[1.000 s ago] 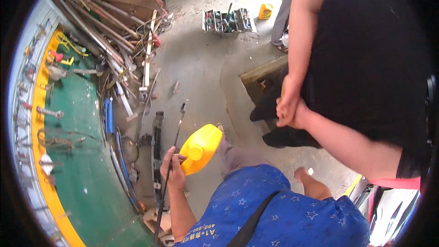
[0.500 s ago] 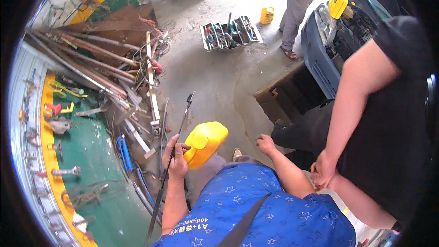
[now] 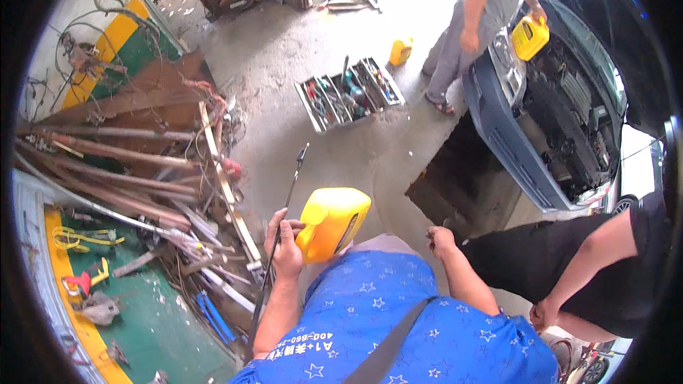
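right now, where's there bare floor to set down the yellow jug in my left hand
Bare concrete shows between the open toolbox, floor pit and yellow jug; another patch lies between toolbox and pipe heap. The left side is crowded by that heap.

You have three yellow jugs (image 3: 334, 224) (image 3: 400, 52) (image 3: 530, 37) in view and one thin black rod (image 3: 298, 161). You also face one open toolbox (image 3: 350, 94), one car (image 3: 558, 110) with its bonnet raised, and two other people (image 3: 491, 0) (image 3: 605, 263).
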Demonstrator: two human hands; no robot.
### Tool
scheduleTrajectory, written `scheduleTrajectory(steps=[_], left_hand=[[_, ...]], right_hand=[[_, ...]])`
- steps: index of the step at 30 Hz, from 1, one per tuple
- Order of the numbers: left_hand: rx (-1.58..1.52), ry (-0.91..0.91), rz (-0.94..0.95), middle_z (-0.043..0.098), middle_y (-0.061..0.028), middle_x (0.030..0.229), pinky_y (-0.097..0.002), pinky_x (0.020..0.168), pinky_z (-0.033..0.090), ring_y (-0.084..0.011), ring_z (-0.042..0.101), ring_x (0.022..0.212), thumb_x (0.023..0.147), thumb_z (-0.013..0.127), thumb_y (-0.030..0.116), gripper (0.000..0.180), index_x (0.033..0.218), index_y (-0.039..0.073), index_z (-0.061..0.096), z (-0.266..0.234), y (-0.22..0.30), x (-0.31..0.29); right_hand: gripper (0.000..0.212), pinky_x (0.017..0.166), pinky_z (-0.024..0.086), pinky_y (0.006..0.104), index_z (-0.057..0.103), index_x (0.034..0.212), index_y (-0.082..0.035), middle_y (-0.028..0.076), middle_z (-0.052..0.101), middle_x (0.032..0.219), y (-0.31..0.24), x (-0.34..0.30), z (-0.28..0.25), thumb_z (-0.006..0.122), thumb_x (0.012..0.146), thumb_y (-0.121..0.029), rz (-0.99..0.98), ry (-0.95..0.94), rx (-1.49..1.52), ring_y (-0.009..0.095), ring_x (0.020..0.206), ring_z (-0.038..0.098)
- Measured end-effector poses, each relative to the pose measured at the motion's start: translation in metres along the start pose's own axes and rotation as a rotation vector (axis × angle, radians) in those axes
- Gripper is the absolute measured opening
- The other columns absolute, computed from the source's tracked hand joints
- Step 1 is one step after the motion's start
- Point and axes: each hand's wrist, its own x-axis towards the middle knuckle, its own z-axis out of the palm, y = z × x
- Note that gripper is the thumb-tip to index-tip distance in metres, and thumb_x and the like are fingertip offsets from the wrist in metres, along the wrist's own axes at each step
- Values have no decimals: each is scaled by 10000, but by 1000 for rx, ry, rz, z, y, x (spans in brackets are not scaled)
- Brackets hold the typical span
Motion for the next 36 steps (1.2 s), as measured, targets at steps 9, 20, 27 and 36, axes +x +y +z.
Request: scheduleTrajectory(steps=[9,20,27,36], left_hand=[[77,-132,27,694,-91,1024,-319,827,546,-169,669,900,1103,495,228,318,1329,29,597,-12,13,271],[132,-36,-55,667,-87,1059,-321,878,539,-174,641,955,1115,462,253,313,1291,29,590,32,-26,580],[43,-231,-64,662,-76,1072,-313,885,530,-162,630,973,1110,486,247,317,1284,14,613,98,13,730],[238,-616,465,695,-149,1103,-393,888,544,-252,683,1010,1057,573,107,214,1194,-29,664,141,-17,981]], right_hand=[[336,647,517,387,612,1071,45,146,615,932,-147,-20,173,469,773,102,-36,-36,513,220,686,567],[471,852,533,325,634,1266,-5,92,694,1126,-420,-15,553,728,927,-318,-480,-677,-234,183,988,647],[577,943,540,368,537,1351,14,159,689,1163,-576,2,705,781,906,-259,-736,-484,-393,235,1044,678],[315,540,464,214,625,1230,-72,6,687,980,-685,123,821,719,941,-153,-309,-363,371,65,681,596]])
